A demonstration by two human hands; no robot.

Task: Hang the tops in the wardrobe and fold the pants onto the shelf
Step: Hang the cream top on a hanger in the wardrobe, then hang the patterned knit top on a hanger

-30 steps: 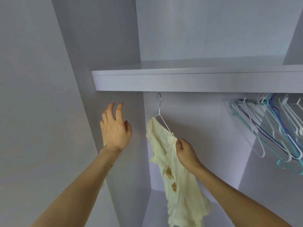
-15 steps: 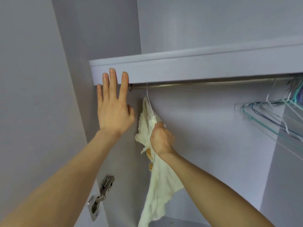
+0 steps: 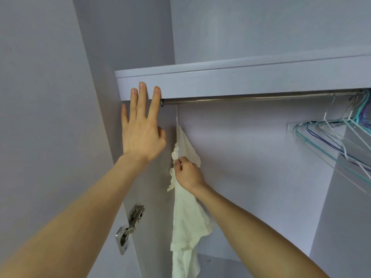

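The left hand (image 3: 140,133) is raised flat, fingers straight and slightly spread, with the fingertips (image 3: 142,87) lying against the front edge of the shelf (image 3: 241,81) near its left end; it has hold of nothing. The right hand (image 3: 188,173) is lower and to the right, its fingers curled tight, pinching the upper part of a cream top (image 3: 186,217) together with what appears to be the shoulder of a thin white hanger (image 3: 177,115). The hanger's stem runs straight up from the fabric to the metal rail (image 3: 251,98) fixed under the shelf, meeting it close to the rail's left end; the hook itself is too thin to make out, so whether it sits fully over the rail cannot be confirmed. The top hangs down in a narrow, bunched column from the hanger, passing behind the right wrist and leaving the view at the bottom edge. It sits inside the wardrobe, just beside the left side wall (image 3: 156,197). At the far right of the rail a cluster of empty hangers (image 3: 331,141) in teal, blue and white hangs well apart from the top. A metal door hinge (image 3: 130,227) is mounted low on the left, beside the left forearm.
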